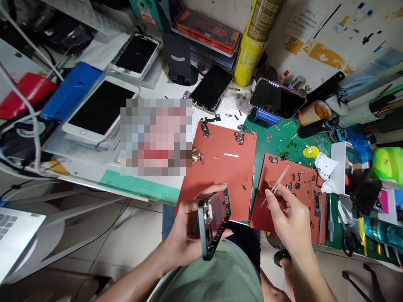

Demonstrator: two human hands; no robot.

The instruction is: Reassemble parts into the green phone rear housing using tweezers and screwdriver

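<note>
Head view: A person at a bench [267,147] grips an opened phone [209,220] in the left hand [185,230] above the lap, fingers at its edges, seemingly to spare the exposed parts; its inner side tilts toward the right hand [291,224], likely for easier sight and reach. The right hand pinches slim tweezers [277,186], tips angled down, apart from the phone. Beyond and beside that hand, loose parts [297,186] dot a red mat [261,218], probably to stand out. Farther beyond, a dark-screened phone [277,98] rests on a blue stand [266,117], apparently raised off the clutter
</note>
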